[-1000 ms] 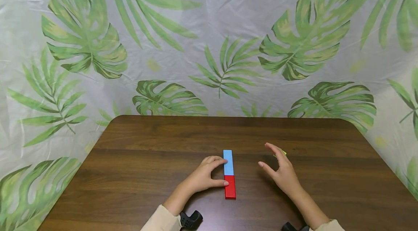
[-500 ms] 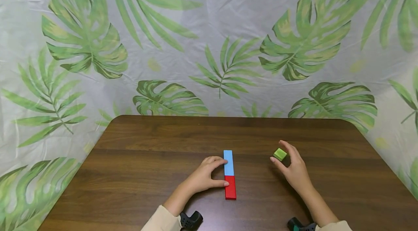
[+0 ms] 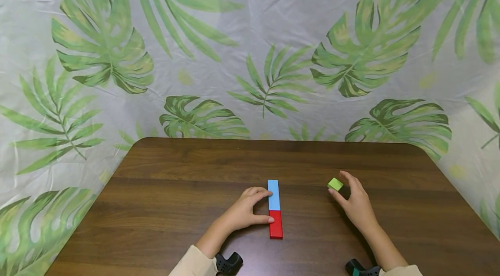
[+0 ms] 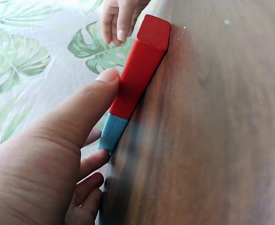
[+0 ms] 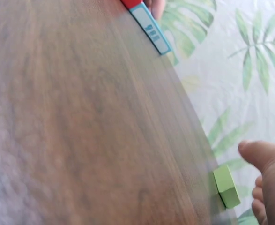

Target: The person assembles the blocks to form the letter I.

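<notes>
A red block (image 3: 275,225) and a light blue block (image 3: 274,195) lie end to end in a line on the wooden table. My left hand (image 3: 246,211) rests against their left side, thumb over the red one and fingertips on the blue one. The left wrist view shows the red block (image 4: 142,70) nearest, with the blue block (image 4: 113,131) behind it. To the right, a small green block (image 3: 335,184) sits on the table. My right hand (image 3: 358,205) is beside it, fingers spread, its thumb overlapping the block's near edge in the head view.
The brown table (image 3: 175,172) ends at a back edge in front of a pale cloth (image 3: 273,20) with green leaf prints. Dark wrist devices sit at both cuffs, the left wrist device (image 3: 229,263) and the right wrist device (image 3: 361,268).
My right hand has moved right, away from the red and blue blocks, and drawn slightly back from the green block, which now shows fully. The left hand stays in place.
</notes>
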Tool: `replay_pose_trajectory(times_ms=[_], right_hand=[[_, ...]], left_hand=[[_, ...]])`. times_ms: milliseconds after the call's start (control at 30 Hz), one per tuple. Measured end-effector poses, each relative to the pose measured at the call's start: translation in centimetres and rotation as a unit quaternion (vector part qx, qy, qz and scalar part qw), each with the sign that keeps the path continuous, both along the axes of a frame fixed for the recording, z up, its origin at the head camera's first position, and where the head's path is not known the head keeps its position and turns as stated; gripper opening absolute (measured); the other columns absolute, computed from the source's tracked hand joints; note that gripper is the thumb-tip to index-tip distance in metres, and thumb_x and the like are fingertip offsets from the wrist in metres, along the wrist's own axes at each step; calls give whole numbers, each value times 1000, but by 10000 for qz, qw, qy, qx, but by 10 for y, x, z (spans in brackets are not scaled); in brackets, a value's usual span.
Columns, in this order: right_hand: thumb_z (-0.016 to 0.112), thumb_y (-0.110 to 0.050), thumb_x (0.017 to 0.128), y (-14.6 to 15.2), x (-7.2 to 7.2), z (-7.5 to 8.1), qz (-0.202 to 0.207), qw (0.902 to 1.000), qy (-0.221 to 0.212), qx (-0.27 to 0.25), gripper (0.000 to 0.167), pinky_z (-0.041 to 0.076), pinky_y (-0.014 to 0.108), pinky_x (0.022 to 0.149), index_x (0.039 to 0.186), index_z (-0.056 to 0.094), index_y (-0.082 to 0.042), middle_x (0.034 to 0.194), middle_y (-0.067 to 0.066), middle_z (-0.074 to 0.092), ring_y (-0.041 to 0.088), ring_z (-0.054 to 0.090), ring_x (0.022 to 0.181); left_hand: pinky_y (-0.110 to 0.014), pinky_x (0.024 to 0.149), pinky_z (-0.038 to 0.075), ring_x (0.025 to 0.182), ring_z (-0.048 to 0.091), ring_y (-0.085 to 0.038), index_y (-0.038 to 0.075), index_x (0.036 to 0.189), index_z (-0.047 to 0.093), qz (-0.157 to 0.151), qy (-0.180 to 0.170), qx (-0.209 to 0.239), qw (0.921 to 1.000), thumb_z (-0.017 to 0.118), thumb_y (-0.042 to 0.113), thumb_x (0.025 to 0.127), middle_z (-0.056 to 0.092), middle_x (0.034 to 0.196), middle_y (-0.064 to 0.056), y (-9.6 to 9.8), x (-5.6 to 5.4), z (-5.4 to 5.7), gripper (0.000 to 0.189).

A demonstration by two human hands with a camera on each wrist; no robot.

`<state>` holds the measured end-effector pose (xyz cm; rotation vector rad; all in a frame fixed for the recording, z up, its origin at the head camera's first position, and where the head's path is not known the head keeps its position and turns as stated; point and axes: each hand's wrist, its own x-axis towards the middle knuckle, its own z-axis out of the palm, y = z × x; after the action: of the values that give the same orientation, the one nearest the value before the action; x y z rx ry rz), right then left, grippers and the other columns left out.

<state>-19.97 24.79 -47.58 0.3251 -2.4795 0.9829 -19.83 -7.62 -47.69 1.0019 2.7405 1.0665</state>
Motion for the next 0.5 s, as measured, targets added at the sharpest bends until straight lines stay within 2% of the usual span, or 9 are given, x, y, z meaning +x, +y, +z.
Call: replay_pose_trajectory(times_ms=[200, 500], right_hand=[[69, -9, 79, 2, 1, -2, -141, 9995, -266, 76, 57, 37, 56, 81, 125, 39, 8, 115, 26, 47, 42, 45, 103], [66, -10, 82, 4, 0, -4, -318, 9974, -646, 43, 53, 40, 53, 81, 123, 40, 11, 115, 28, 47, 43, 49, 99]], left_hand=[[-39, 96, 33, 120, 34, -20, 18, 129, 49, -9, 126, -44, 9999, 66, 50, 75, 44, 126, 0, 0, -1, -1, 66], [-40, 96, 33, 121, 33, -19, 19, 130, 48, 19, 37, -52, 10000, 65, 51, 75, 43, 127, 1, 0, -1, -1, 66]])
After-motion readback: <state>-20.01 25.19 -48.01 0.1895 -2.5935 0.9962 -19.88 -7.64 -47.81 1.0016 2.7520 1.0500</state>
